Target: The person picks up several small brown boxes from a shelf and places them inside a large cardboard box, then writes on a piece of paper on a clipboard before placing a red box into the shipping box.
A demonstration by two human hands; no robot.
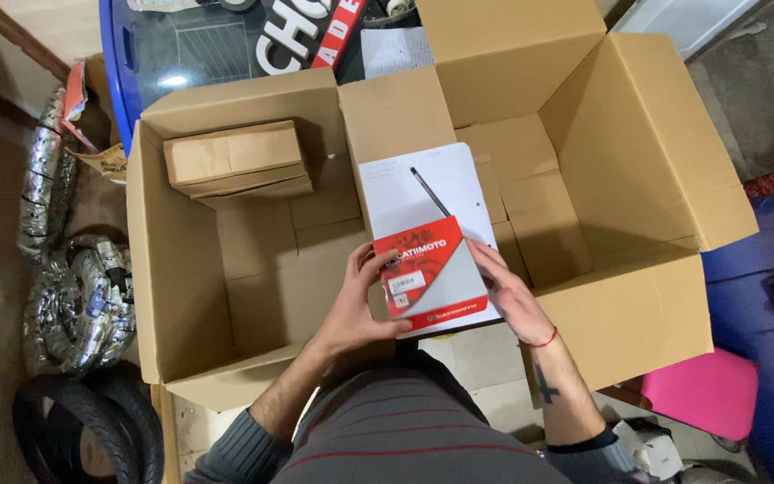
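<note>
Two open brown cardboard cartons [226,296] fill the floor; left hand [362,303] and right hand [511,296] grip a flat red-and-grey box [430,282], hiding its edges and part of the white notepad [414,193] beneath.

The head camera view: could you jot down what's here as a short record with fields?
Left hand: grips the left edge of a small red and grey box
Right hand: on the box's right edge
Under the box: white notepad with a pen on it
Left carton: open, brown paper parcel inside
Right carton: open
Floor, left: tyre, silver-wrapped rolls
</note>
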